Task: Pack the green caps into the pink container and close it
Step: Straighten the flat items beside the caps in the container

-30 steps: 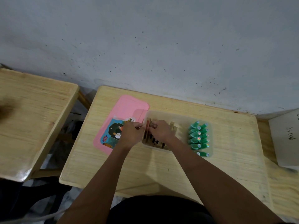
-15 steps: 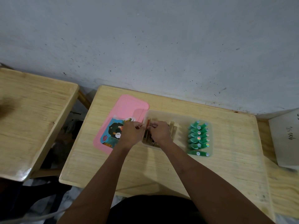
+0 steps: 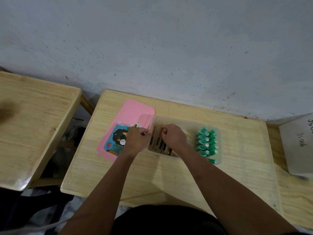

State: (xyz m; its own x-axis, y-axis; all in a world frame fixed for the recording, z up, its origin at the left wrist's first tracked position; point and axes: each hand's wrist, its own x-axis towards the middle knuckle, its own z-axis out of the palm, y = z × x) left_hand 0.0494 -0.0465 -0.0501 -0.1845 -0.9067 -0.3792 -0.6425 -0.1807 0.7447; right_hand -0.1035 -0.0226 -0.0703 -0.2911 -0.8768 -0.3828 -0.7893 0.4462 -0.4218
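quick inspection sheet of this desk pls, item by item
surface: pale wooden table.
job's things: green caps lie in rows in the right end of the clear box. The pink lid lies flat at its left, not on the box.
clutter: brown and red sticks fill the box's left end.
hands: right hand curls its fingers on the sticks. Left hand is curled at the box's left edge, its hold unclear.
cables: pale cord on the floor, lower left, possibly a cable.
surroundings: second table at left, grey wall, white sheet with handwriting at right.
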